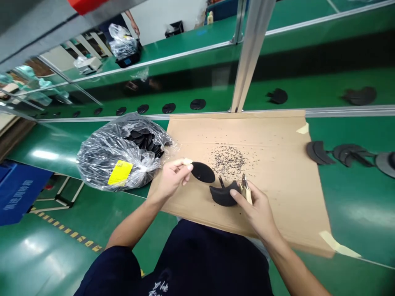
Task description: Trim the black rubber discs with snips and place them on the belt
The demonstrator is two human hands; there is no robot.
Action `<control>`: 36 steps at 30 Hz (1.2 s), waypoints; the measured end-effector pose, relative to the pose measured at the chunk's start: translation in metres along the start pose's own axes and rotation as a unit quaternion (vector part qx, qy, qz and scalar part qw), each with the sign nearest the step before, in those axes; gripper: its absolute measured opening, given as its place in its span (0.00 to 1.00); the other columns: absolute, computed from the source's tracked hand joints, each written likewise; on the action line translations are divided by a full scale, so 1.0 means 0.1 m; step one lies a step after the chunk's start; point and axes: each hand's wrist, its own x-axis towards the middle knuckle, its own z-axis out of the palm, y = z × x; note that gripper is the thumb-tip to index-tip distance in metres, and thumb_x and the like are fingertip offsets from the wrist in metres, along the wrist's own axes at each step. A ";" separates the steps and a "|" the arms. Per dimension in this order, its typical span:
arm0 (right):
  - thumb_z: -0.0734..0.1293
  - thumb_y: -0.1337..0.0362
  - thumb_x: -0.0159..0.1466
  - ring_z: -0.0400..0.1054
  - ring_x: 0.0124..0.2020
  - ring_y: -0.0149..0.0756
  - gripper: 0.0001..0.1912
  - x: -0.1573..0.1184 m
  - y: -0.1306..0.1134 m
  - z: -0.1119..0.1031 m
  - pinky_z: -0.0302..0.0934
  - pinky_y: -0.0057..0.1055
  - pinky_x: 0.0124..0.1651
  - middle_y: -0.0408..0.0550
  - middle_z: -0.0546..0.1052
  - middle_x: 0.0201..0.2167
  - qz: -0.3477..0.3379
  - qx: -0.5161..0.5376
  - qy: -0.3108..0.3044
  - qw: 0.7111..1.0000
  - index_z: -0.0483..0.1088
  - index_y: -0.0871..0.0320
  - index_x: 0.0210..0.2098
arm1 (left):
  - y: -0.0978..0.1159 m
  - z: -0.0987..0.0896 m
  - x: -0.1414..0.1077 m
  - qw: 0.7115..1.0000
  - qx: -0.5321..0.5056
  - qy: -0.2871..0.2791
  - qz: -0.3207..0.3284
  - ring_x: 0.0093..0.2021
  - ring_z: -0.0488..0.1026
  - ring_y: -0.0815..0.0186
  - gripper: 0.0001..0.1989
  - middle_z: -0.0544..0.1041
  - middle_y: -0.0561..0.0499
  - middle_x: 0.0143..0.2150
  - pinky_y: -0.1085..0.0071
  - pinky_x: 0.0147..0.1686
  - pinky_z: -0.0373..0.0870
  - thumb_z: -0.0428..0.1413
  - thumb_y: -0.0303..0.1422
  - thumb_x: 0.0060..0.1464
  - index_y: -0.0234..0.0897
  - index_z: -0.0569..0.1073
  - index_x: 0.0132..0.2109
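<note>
My left hand [173,176] is closed, pinching the edge of a flat black oval disc [203,172] between fingertips that seem to wear pale covers. My right hand [257,207] is closed too. Its thumb presses on a curved black part [224,194] with a short stem pointing up, while a small metal-tipped tool that looks like nippers [244,183] sits in the same hand. Both parts are held just above a brown cardboard sheet [277,164]. Many tiny black bits [228,159] lie scattered on the cardboard between and beyond my hands.
A clear plastic bag [101,144] full of black parts stands left of the cardboard. Stacked curved black parts [319,153] lie at the right. Beyond a metal rail, black parts [197,104] sit in a row on a green surface. A metal post [251,53] rises behind the cardboard. Another person's arm [132,22] shows far back.
</note>
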 end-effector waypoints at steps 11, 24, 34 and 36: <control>0.73 0.48 0.60 0.65 0.33 0.35 0.18 -0.05 0.10 -0.03 0.64 0.30 0.39 0.43 0.72 0.31 0.022 0.051 0.009 0.998 0.72 0.55 0.37 | -0.14 0.33 -0.16 0.952 0.165 -0.094 0.239 0.36 0.77 0.68 0.08 0.79 0.49 0.33 0.73 0.38 0.74 0.63 0.34 0.59 0.34 0.76 0.34; 0.74 0.48 0.59 0.61 0.30 0.33 0.18 -0.06 0.03 0.06 0.62 0.29 0.36 0.40 0.68 0.29 0.024 0.035 -0.001 0.999 0.69 0.54 0.35 | -0.19 0.39 -0.20 0.927 0.229 -0.099 0.280 0.37 0.75 0.69 0.17 0.80 0.47 0.41 0.73 0.39 0.75 0.59 0.30 0.63 0.36 0.74 0.58; 0.72 0.47 0.61 0.60 0.29 0.33 0.18 -0.07 0.03 0.05 0.61 0.29 0.35 0.40 0.66 0.28 0.020 0.005 0.001 1.000 0.69 0.54 0.35 | -0.24 0.39 -0.20 0.923 0.231 -0.094 0.293 0.36 0.76 0.69 0.21 0.79 0.48 0.40 0.74 0.38 0.76 0.59 0.30 0.63 0.38 0.72 0.62; 0.72 0.47 0.61 0.61 0.30 0.33 0.18 -0.07 0.02 0.06 0.63 0.30 0.36 0.41 0.67 0.29 0.013 0.003 0.002 1.000 0.69 0.54 0.35 | -0.25 0.39 -0.21 0.923 0.236 -0.086 0.292 0.36 0.76 0.69 0.20 0.79 0.48 0.40 0.74 0.37 0.76 0.60 0.31 0.63 0.38 0.73 0.61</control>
